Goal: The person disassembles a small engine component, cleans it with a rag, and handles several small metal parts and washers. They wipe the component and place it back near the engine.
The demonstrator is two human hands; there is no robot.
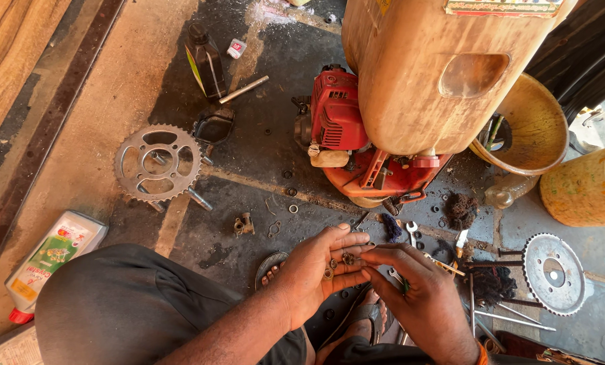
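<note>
My left hand (316, 270) is held palm up with several small nuts and washers (336, 262) lying on it. My right hand (417, 290) meets it from the right, its fingertips pinching at one of the small parts near the left fingers. Both hands hover above a dirty concrete floor, just in front of a red small engine (336, 111) fixed under a big tan plastic tank (437, 61). Whether the right fingers actually hold a part is hard to tell.
A chain sprocket (157, 162) lies at left, a second toothed disc (554, 272) at right. Dark oil bottle (205, 61), white bottle with red cap (49, 257), metal rod (243, 89), small spanner (412, 231), long nails (512, 318), yellow bowl (532, 125), and loose washers lie around.
</note>
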